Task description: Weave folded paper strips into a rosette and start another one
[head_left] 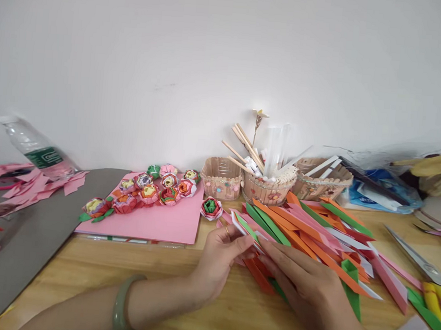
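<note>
Right hand (pixel 310 281) and left hand (pixel 217 256) right up front, fingers meeting over the wooden table (pixel 173 286)!
Across that broad tabletop a grey mat (pixel 76 194) sweeps in at left, a heap of folded paper strips (pixel 333 235) sprawls orange, green, pink and white at right, and a pink sheet (pixel 162 224) carries a cluster of paper flowers; three baskets line the wall, the middle basket (pixel 268 189) bristling with sticks, and yellow-handled scissors (pixel 428 268) lie open-bladed far right. Now the green-and-white folded paper (pixel 246 225), just above the heap's near-left edge: left thumb and fingers pinch it, right fingers rest against its end, their grip impossible to tell. Smallest, one lone flower (pixel 211 208), just beside the sheet.
</note>
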Demonstrator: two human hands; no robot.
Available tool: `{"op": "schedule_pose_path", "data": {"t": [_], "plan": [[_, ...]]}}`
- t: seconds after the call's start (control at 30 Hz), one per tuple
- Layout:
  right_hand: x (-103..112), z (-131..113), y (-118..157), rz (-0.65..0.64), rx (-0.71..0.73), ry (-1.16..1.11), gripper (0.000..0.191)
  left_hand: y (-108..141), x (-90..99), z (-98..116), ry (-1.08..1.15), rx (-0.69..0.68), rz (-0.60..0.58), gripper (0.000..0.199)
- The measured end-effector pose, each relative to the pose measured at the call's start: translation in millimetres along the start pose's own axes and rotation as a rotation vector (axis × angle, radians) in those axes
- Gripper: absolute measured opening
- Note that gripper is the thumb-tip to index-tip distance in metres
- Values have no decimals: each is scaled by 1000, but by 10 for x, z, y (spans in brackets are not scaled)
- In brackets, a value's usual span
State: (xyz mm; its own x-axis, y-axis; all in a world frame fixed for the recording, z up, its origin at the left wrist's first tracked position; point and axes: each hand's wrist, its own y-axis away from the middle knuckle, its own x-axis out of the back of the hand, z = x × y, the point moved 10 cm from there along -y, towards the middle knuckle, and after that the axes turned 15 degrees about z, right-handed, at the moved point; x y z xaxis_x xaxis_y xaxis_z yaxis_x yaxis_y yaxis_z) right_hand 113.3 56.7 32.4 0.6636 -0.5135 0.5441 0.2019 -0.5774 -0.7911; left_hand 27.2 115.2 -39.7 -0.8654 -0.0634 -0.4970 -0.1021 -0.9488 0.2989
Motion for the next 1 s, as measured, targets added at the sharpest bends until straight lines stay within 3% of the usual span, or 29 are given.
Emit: {"op": "schedule_pose_path", "data": {"t": [0.13, 0.37, 0.53, 0.7, 0.9, 1.0], "plan": [[46, -18, -57, 17, -14, -35, 29, -5, 12, -26, 15, 28, -4, 15], [-101, 26, -10, -231, -77, -201, 46, -46, 26, -21, 62, 49, -5, 16], [-147, 144, 5, -229, -204, -316, 50, -61, 14, -16, 64, 49, -13, 19], [-153, 189, 8, -235, -331, -361, 41, -47, -3, -80, 15, 83, -40, 27], [-230, 205, 58, -349, -448, -361, 31, 5, -40, -79, -39, 88, -78, 25], [-203, 183, 40, -375, -374, -303, 50, 25, -59, -53, -68, 71, -91, 22]]}}
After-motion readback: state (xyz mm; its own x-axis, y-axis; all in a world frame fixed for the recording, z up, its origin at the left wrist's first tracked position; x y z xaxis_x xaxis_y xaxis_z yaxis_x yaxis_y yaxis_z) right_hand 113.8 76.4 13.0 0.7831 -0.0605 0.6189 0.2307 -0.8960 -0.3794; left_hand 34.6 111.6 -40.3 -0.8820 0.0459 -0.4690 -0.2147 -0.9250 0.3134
